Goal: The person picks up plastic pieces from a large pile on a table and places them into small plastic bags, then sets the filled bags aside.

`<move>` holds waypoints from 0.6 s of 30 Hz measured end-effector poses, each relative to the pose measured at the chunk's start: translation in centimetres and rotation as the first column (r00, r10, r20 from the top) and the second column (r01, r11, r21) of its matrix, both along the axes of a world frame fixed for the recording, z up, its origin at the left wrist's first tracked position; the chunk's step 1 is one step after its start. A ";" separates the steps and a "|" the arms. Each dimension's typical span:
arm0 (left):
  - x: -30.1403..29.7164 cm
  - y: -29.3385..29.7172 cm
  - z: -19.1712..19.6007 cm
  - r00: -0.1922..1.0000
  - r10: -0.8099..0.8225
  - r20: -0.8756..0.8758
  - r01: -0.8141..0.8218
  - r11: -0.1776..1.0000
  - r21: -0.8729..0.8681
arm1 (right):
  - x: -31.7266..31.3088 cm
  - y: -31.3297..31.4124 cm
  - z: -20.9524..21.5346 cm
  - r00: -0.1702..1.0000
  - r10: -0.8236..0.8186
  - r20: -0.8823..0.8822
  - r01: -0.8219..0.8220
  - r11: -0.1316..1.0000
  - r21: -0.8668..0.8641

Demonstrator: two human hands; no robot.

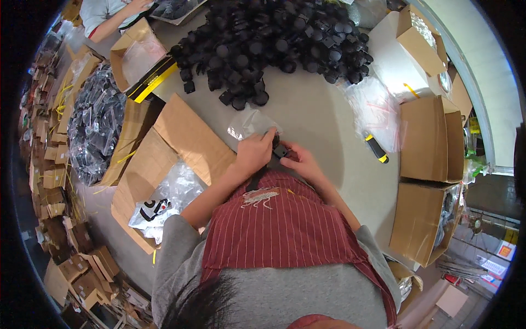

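Note:
Close to the table's near edge, both my hands are closed on a small black plastic part (281, 151) with a squarish body. My left hand (256, 154) grips its upper left side, and my right hand (301, 163) pinches it from the right. Fingers cover much of the part, so its exact kind is unclear. A clear plastic bag (250, 120) lies just beyond my left hand; whether the fingers touch it is hidden. Farther off, a large heap of similar black parts (274, 41), some with round caps, covers the back of the table.
Clear bags (375, 107) and a yellow-black utility knife (376, 148) lie on the right. Cardboard boxes (427, 140) line the right edge. At left are an open carton (186, 131), a box of bagged black items (98, 123) and a smaller box (137, 57). Another person's arm (118, 19) shows at top left.

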State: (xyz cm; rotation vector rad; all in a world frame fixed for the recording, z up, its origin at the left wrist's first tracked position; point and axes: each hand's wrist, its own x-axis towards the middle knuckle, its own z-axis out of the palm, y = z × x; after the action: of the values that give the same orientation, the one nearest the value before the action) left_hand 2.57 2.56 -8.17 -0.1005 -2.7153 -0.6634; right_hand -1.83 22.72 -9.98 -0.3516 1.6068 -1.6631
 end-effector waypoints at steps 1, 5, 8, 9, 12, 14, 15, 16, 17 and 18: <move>-0.2 0.0 0.1 1.000 -0.019 -0.022 0.020 0.999 0.025 | 0.2 -0.3 -0.3 0.989 -0.011 -0.145 0.017 0.999 0.042; -0.8 0.2 -0.8 0.994 -0.082 -0.068 0.085 0.995 0.048 | -0.2 -1.2 1.6 0.902 0.178 -0.393 -0.012 0.920 0.391; -0.7 0.2 -0.4 0.986 -0.166 -0.032 0.167 0.986 0.014 | -0.5 -0.9 -0.6 0.777 0.180 -0.603 0.027 0.948 0.318; -0.8 0.2 -0.4 0.985 -0.168 -0.033 0.169 0.986 0.011 | -0.8 -0.9 -1.5 0.777 0.177 -0.604 0.029 0.949 0.315; -0.3 0.0 0.1 0.977 -0.204 -0.064 0.205 0.979 0.006 | -1.8 -1.4 -2.3 0.583 0.216 -0.784 0.075 0.946 0.316; 0.3 -0.4 0.9 0.984 -0.176 -0.033 0.174 0.983 -0.058 | -2.1 -2.2 -1.4 0.542 0.267 -0.797 0.109 0.918 0.381; 0.6 -0.5 0.8 0.984 -0.174 -0.033 0.172 0.983 -0.059 | -2.1 -2.7 -1.2 0.542 0.266 -0.797 0.107 0.919 0.380; 0.9 -0.6 0.5 0.994 -0.089 -0.066 0.084 0.994 -0.070 | -2.0 -3.1 -1.1 0.512 0.257 -0.820 0.144 0.915 0.377; 1.2 -0.8 0.3 0.995 -0.002 -0.100 -0.006 0.997 -0.079 | -2.0 -3.6 -1.0 0.480 0.249 -0.841 0.180 0.910 0.372; 1.4 -1.0 0.1 0.995 -0.001 -0.099 -0.007 0.997 -0.082 | -1.9 -4.1 -1.1 0.481 0.247 -0.841 0.178 0.912 0.370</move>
State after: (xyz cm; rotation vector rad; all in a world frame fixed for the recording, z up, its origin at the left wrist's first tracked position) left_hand 4.01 1.55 -8.06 -0.1454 -2.6461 -0.5317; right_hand -3.71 18.67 -11.09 -1.1604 2.6261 -1.0242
